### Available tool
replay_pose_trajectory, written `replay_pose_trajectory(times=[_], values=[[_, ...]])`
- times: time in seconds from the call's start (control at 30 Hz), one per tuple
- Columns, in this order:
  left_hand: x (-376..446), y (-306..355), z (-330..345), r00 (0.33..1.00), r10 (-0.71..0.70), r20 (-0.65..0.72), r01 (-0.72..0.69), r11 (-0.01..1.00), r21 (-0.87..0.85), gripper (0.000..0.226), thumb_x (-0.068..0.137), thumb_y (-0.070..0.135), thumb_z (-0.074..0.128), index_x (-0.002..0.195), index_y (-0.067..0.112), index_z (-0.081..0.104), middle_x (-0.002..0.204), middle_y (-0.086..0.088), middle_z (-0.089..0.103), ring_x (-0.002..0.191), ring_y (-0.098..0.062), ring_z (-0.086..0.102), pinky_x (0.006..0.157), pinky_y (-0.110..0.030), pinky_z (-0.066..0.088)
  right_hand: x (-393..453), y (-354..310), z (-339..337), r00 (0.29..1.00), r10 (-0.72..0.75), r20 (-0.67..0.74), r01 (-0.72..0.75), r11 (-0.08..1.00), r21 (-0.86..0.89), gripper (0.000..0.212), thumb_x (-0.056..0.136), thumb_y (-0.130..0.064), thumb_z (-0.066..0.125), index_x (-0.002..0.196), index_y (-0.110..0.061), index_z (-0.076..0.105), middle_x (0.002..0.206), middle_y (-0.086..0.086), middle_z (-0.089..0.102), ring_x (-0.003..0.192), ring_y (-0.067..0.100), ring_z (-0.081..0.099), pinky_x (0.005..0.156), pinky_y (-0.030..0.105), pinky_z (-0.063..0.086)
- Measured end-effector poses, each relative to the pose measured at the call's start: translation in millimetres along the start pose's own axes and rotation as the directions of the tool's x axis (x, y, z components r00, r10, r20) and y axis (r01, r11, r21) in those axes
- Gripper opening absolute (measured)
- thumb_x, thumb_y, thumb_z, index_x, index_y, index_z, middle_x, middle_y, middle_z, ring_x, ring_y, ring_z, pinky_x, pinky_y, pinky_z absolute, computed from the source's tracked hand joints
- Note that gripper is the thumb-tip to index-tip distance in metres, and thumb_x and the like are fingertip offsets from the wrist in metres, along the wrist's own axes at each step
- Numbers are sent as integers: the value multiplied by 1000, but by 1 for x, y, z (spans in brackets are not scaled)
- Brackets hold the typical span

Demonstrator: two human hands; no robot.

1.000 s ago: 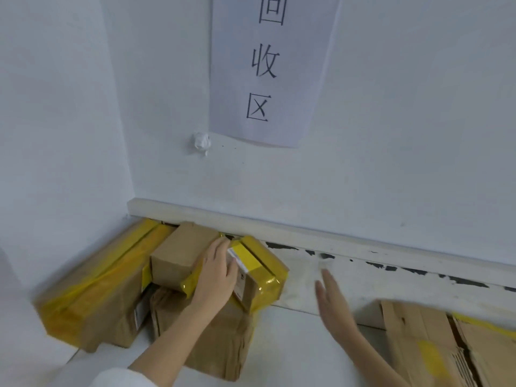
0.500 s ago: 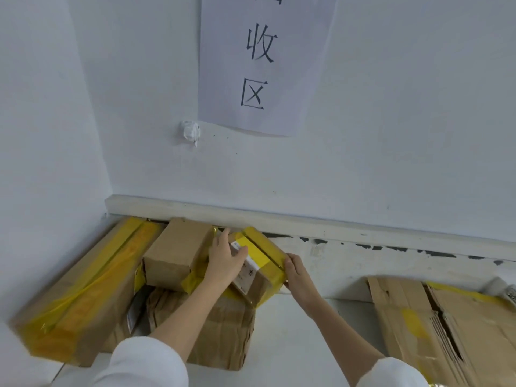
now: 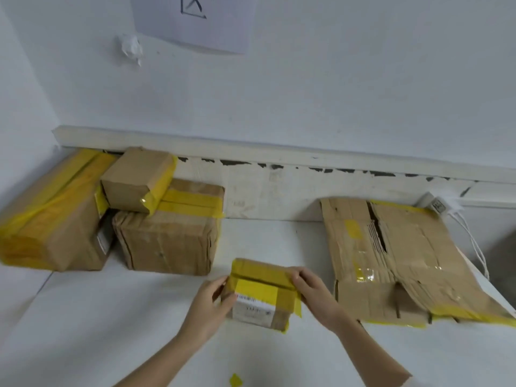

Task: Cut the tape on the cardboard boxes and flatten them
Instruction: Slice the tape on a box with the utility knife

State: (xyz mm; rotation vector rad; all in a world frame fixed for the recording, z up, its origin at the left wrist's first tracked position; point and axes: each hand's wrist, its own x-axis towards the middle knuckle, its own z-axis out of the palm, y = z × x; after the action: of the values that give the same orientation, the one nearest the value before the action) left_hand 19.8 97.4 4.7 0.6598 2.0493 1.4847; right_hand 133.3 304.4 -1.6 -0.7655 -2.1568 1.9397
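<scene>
Your left hand and right hand each grip one end of the small taped box, held low over the white surface. Its label print is too blurred to read. Right of the box lies flattened cardboard; the wall sign is cut off above.

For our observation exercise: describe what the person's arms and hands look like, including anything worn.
Both hands, left hand and right hand, are bare: no gloves, rings or watch visible. The forearms are uncovered too. A sliver of white sleeve shows at the right arm's lower edge.
</scene>
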Motion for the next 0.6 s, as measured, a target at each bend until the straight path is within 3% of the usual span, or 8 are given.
replay_pose_trajectory(times=[0.07,0.13,0.2,0.27,0.33,0.47,0.53,0.6], values=[[-12,-21,11,997,-70,-39,68,997,-36,32,87,-1,60,94,31,60,97,-10,60,89,-15,62,80,-25,50,-12,21,7,1000,20,5,-20,999,-26,17,98,-12,44,103,-4,59,97,6,59,90,14,54,84,29,44],[-18,-37,18,990,-113,-88,106,991,-84,26,87,-5,59,97,19,62,88,0,63,75,-4,65,64,-13,50,-20,35,13,999,39,28,-38,999,-37,18,98,-13,44,104,-4,59,102,8,60,94,16,56,86,30,46],[-21,-48,23,981,-164,-99,154,982,-106,25,86,-5,59,101,16,59,87,5,63,73,-2,65,60,-12,49,-24,44,16,998,54,29,-53,998,-37,21,99,-15,43,108,-4,58,108,11,60,100,19,56,91,35,46],[-22,-56,26,976,-199,-87,191,977,-91,31,86,-2,61,113,12,55,98,0,61,88,-9,65,69,-16,52,-26,48,16,997,70,25,-69,997,-23,22,99,-16,42,110,-5,58,111,11,60,103,21,56,95,37,45],[-22,-59,26,973,-217,-78,218,976,8,49,87,4,63,131,8,44,121,-7,48,111,-16,54,87,-26,49,-26,48,16,995,92,32,-91,996,-26,25,100,-18,40,113,-7,58,113,8,60,106,21,56,95,35,45],[-16,-46,15,994,-22,106,-21,919,394,82,90,24,61,150,19,6,152,-3,7,134,-14,29,98,-23,39,-22,46,15,993,114,-11,-114,979,-167,29,101,-23,38,126,-15,51,119,-6,55,112,9,51,95,19,41],[-6,-38,7,973,25,229,-165,767,620,86,90,38,58,150,26,-5,155,5,-18,143,-13,11,108,-28,30,-24,49,3,981,125,-149,-150,975,-166,28,102,-20,38,124,-12,53,115,-3,56,109,11,52,99,26,39],[5,-29,3,937,29,348,-296,594,748,86,91,43,54,149,28,-8,148,11,-33,144,-13,-11,117,-34,11,-33,59,-21,923,87,-375,-192,948,-252,18,99,-12,43,101,-11,61,93,0,60,89,15,57,89,33,42]])
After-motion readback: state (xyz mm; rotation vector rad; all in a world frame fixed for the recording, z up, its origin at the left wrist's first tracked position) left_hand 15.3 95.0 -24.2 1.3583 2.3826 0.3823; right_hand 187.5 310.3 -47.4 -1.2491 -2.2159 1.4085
